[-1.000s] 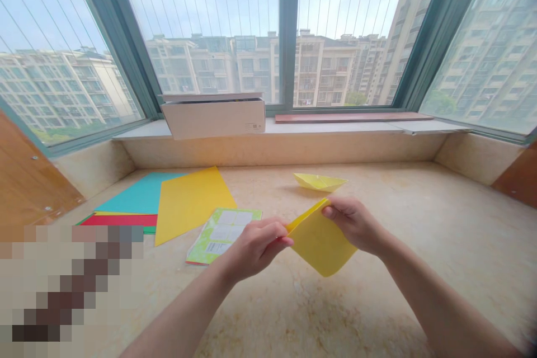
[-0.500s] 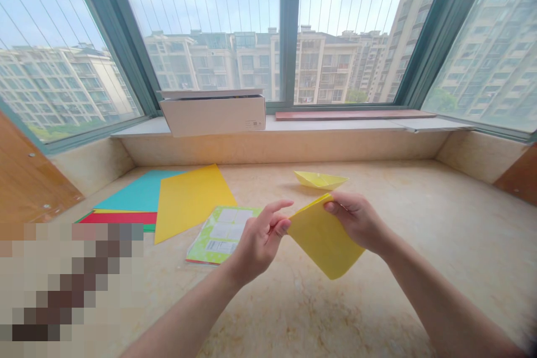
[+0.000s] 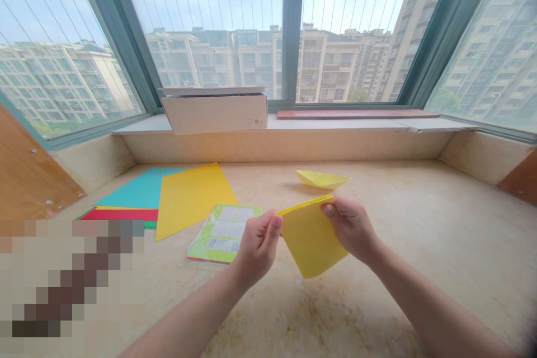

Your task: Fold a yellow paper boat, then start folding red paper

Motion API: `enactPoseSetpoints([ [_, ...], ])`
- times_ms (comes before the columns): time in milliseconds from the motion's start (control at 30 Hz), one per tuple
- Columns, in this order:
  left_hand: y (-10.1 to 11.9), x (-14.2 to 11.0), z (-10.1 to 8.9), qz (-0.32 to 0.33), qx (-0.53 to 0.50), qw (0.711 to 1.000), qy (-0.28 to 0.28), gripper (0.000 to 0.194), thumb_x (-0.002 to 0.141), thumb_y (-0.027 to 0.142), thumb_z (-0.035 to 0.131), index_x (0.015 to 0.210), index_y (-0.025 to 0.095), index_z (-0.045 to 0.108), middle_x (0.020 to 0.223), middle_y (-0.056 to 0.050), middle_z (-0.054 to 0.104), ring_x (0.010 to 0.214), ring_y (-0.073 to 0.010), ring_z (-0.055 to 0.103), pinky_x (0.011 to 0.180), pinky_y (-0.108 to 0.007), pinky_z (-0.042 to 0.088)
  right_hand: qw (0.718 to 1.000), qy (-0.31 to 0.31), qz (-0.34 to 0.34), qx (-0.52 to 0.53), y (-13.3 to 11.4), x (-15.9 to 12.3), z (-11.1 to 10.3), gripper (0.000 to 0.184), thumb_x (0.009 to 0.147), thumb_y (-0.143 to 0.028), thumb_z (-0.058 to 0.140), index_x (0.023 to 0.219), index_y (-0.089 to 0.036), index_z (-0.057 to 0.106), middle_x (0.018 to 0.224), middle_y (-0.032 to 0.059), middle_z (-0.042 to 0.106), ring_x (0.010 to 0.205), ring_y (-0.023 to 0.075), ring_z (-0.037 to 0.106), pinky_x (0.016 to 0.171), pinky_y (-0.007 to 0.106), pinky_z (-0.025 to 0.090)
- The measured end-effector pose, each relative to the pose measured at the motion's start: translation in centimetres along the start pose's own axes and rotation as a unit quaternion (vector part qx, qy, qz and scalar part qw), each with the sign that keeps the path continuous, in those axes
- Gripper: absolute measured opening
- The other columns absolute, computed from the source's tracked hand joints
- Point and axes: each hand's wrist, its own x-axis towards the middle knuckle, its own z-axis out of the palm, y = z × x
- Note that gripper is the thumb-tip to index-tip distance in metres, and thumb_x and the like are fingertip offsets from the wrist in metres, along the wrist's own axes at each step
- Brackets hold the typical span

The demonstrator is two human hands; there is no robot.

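Observation:
A folded yellow sheet of paper (image 3: 312,238), roughly square and in layers, is held up above the stone counter. My left hand (image 3: 259,240) is closed on its upper left corner, thumb on the near side. At the upper right corner, my right hand (image 3: 350,224) pinches it between thumb and fingers. The top edge shows stacked layers. Just beyond it, a pale yellow paper boat (image 3: 323,179) lies on the counter. A green-and-white packet (image 3: 226,229) in clear wrapping lies left of my left hand, partly hidden by it.
Large sheets lie at the left: a yellow sheet (image 3: 191,198), a blue sheet (image 3: 130,190) and a red sheet (image 3: 121,215). A white box (image 3: 216,112) stands on the window sill (image 3: 335,123). Stone counter (image 3: 419,268) extends beneath everything. The lower left corner is pixelated.
My left fingers, partly spread before, have closed around the folded paper's left corner. The paper has turned so its top edge lies flatter, and its lower corner has swung left.

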Motion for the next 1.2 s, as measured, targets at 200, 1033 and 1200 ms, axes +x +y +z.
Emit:
enactPoseSetpoints([
  [200,-0.1,0.0,0.0,0.035,0.063,0.997,0.035,0.047,0.107,0.048,0.035,0.069,0.021,0.035,0.061,0.005,0.034,0.055,-0.0104,0.031,0.053,-0.025,0.026,1.0,0.007,0.008,0.014,0.2,-0.2,0.6,0.037,0.098,-0.047,0.056,0.075,-0.02,0.065,0.068,0.0011,0.058,0.06,0.0146,0.051,0.054,0.025,0.039],
  [1033,-1.1,0.2,1.9,-0.24,-0.211,0.944,-0.076,0.069,0.092,0.073,0.05,0.099,0.006,0.065,0.057,-0.008,0.067,0.042,-0.0185,0.064,0.036,-0.022,0.045,0.96,-0.006,0.211,0.184,-0.3,-0.2,3.0,0.062,0.083,-0.075,0.064,0.102,-0.016,0.072,0.085,0.0115,0.078,0.07,0.027,0.075,0.054,0.032,0.057],
  [1200,-1.3,-0.7,1.8,-0.289,-0.271,0.893,-0.215,0.074,0.093,0.077,0.039,0.096,0.008,0.064,0.049,-0.005,0.062,0.039,-0.018,0.062,0.037,-0.023,0.044,0.964,0.033,0.217,0.152,0.1,-0.1,2.7,0.062,0.082,-0.076,0.063,0.094,-0.016,0.07,0.081,0.011,0.078,0.064,0.0262,0.075,0.048,0.03,0.056],
])
